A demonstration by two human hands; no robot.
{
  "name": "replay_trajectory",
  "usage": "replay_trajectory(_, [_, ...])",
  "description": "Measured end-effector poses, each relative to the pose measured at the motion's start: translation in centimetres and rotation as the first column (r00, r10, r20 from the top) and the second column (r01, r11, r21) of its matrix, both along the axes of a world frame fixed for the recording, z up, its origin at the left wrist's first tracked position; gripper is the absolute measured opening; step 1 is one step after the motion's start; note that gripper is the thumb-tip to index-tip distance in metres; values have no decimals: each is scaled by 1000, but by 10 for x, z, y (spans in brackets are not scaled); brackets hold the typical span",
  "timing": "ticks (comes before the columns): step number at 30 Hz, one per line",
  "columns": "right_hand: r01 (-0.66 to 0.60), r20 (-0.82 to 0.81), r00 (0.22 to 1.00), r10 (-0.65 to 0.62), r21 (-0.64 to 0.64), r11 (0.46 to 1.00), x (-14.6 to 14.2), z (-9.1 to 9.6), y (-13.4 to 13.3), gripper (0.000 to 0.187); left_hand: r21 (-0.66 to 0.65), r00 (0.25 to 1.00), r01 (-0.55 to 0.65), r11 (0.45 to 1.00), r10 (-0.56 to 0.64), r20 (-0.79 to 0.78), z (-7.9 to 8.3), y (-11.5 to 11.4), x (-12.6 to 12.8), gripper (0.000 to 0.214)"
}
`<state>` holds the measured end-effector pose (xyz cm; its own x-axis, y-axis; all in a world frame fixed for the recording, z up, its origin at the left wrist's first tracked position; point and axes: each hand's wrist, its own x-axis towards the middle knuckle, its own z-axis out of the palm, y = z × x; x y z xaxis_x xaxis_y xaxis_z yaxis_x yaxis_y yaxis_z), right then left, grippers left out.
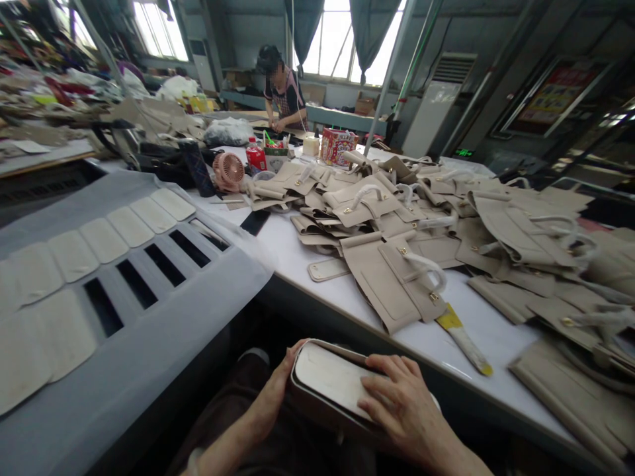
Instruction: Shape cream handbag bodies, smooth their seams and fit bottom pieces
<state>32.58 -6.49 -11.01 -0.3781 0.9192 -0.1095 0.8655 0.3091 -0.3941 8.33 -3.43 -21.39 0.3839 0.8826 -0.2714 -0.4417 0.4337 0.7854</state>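
A boxy handbag body (322,411) rests over my lap, with a pale, round-cornered panel (330,373) facing up inside its rim. My left hand (280,383) holds the bag's left end, its fingers running along the rim. Across the right part lies my right hand (404,396). Some of its fingers press on the pale panel, while others reach the far rim. Its thumb is hidden. Just past the table edge lies a flat beige bag piece (380,284) with a plastic-wrapped handle. Beside that piece is a yellow-ended scraper-like tool (464,338).
Beige bag pieces (516,225) are heaped on the white table (280,246). To the left, pale panels (69,254) lie in rows on a grey sheet (163,330). A pink fan (228,170), a red-labelled bottle (255,155) and a co-worker (285,92) are farther back.
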Motion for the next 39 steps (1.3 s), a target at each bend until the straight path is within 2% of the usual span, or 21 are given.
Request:
replay_trajectory(3, [39, -47, 998, -34, 107, 993, -9, -13, 4, 15, -31, 1000, 1, 1000, -1, 6, -1, 1, -1, 58])
replay_trajectory(4, [14, -57, 998, -8, 102, 995, -11, -15, 7, 22, -36, 1000, 1, 999, 0, 3, -2, 1, -1, 58])
replay_trajectory(6, [-100, -55, 993, 102, 53, 994, -13, -12, 11, 46, -37, 1000, 4, 999, -4, 5, -4, 1, -2, 57])
replay_trajectory(8, [-227, -55, 972, 227, -5, 974, -13, -4, 17, 56, -33, 1000, 6, 999, -5, 13, -5, 1, -2, 57])
replay_trajectory(12, [-311, -104, 947, 303, -72, 948, -17, 8, 30, 48, -36, 999, -2, 999, 3, 37, -7, -1, -2, 54])
replay_trajectory(16, [-353, -109, 934, 341, -132, 926, -27, 2, 39, 47, -71, 999, -28, 997, 31, 39, -10, 0, -1, 55])
replay_trajectory(25, [-354, -57, 935, 349, -135, 926, -34, -7, 39, 46, -72, 998, -30, 997, 35, 59, -16, 3, -3, 52])
replay_trajectory(31, [-342, -24, 940, 341, -86, 936, -45, -19, 32, 44, -156, 990, -51, 986, 71, 123, -8, 2, -2, 49])
replay_trajectory(39, [-252, -60, 967, 248, -74, 965, -49, -23, 27, 40, -126, 994, -21, 992, 34, 104, -16, 3, -6, 49])
